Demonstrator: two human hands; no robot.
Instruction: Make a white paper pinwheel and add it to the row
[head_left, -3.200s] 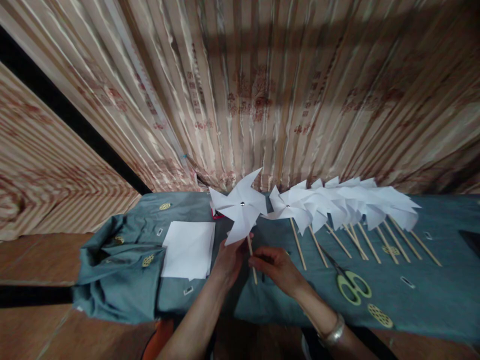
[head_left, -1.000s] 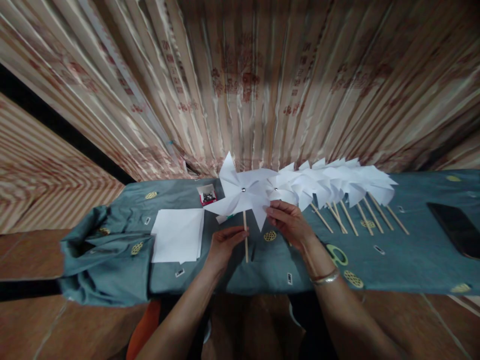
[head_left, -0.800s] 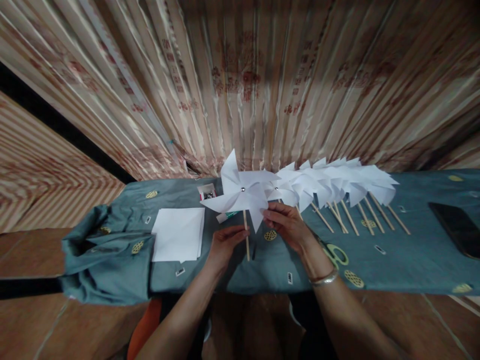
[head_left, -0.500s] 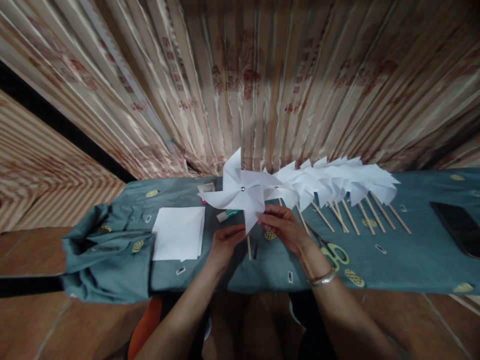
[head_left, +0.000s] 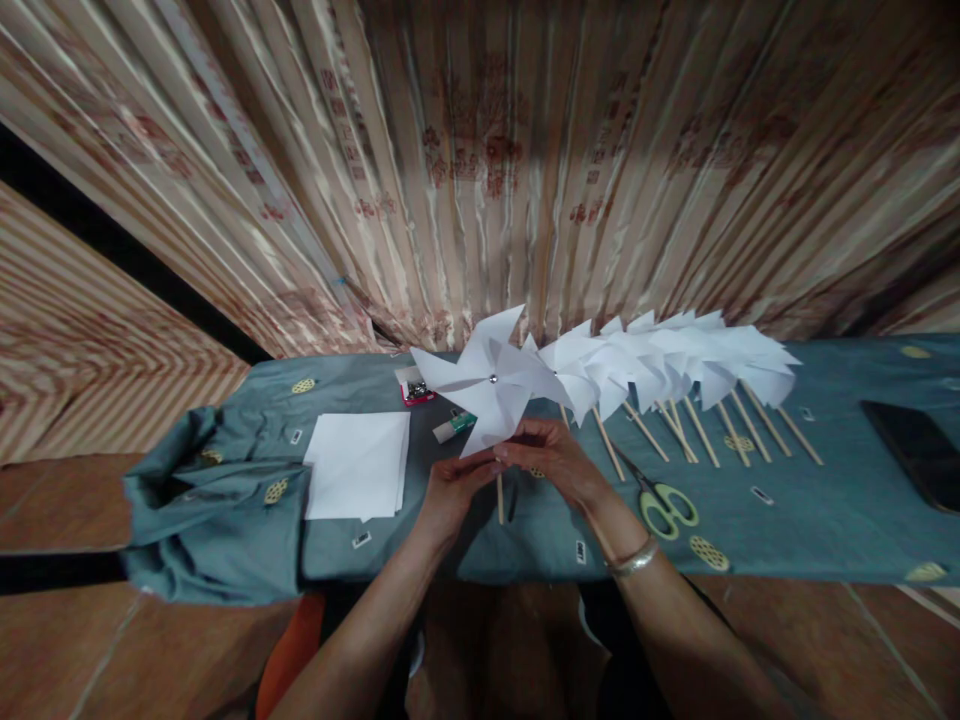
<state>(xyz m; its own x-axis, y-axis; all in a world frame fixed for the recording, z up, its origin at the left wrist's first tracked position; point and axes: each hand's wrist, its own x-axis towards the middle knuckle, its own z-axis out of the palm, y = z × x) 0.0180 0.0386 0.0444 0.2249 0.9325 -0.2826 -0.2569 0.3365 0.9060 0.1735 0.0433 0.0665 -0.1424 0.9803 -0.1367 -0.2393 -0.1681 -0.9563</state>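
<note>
A white paper pinwheel on a thin wooden stick stands upright at the middle of the cloth-covered table. My left hand pinches the stick just under the paper wheel. My right hand meets it from the right, its fingers closed on the wheel's lowest blade. To the right lies a row of several finished white pinwheels with their sticks pointing toward me.
A stack of white paper squares lies to the left. Behind the hands sit a small red box of pins and a glue stick. Green-handled scissors lie right of my right wrist. A dark phone rests at far right.
The paper wheel has turned on its pin. My right hand slid from the wheel's right blade down to its lowest blade, next to my left hand, which kept the stick.
</note>
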